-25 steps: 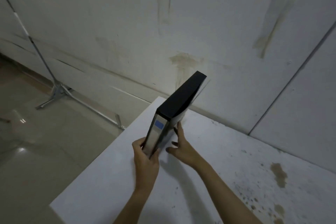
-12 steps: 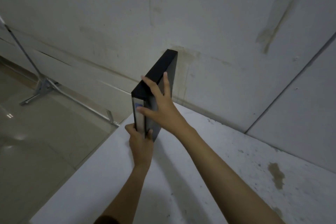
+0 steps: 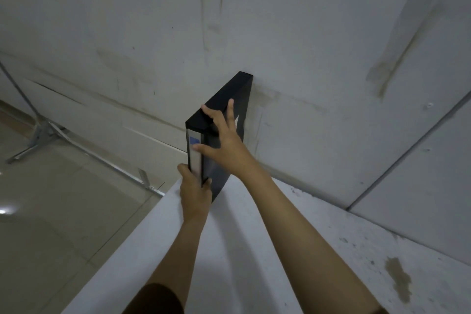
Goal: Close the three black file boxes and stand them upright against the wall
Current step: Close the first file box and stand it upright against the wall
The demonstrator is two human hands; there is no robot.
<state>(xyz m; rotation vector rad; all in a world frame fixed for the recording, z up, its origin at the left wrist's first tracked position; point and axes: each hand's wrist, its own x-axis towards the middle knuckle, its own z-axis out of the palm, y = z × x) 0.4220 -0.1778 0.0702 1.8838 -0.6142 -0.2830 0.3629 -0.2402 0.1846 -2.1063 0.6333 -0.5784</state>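
Note:
One black file box [image 3: 224, 99] stands upright on the white table [image 3: 254, 250] near its far left corner, closed, its far end touching the stained wall [image 3: 280, 33]. Its silver spine with a blue label faces me. My left hand [image 3: 195, 190] grips the bottom of the spine. My right hand [image 3: 220, 141] lies spread over the box's top near corner, fingers on the top edge and right face. No other file boxes are in view.
The table's left edge drops to a glossy tiled floor [image 3: 51, 211]. A metal stand with a slanted pole [image 3: 38, 132] sits on the floor by the wall. Brown stains [image 3: 397, 278] mark the table at the right.
The box has gone from tilted in mid-air to upright, slid back until it meets the wall. My right hand moved from its lower side up onto its top corner.

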